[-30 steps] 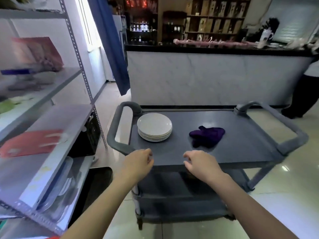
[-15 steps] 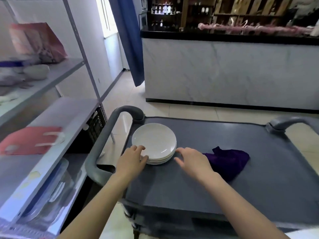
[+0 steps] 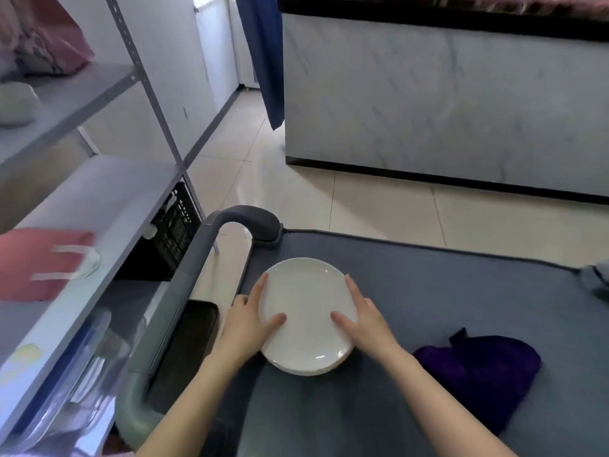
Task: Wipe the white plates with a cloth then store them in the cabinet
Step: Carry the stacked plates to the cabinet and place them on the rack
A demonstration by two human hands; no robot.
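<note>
Left hand [image 3: 249,319] and right hand [image 3: 366,319] moved onto plates [image 3: 306,308], clasping opposite rims, thumbs on top.

Plates [image 3: 306,311] between left hand [image 3: 245,319] and right hand [image 3: 364,319]: plain white. Cloth [image 3: 478,367] right of right hand: deep purple. Cart top [image 3: 428,291] under hands: slate grey. Cart handle [image 3: 197,275] left of left hand: lighter grey. Counter [image 3: 445,103] beyond hands: white-grey marble veining, black base strip. Curtain [image 3: 267,54]: dark blue. Floor [image 3: 362,199]: cream tiles. Crate [image 3: 171,232]: black lattice. Bag [image 3: 39,262]: red, white handles.

We get one head-worn view: aimed forward-down, close over left hand [image 3: 245,321], right hand [image 3: 365,321], stack of round white plates [image 3: 306,305] between them.
</note>
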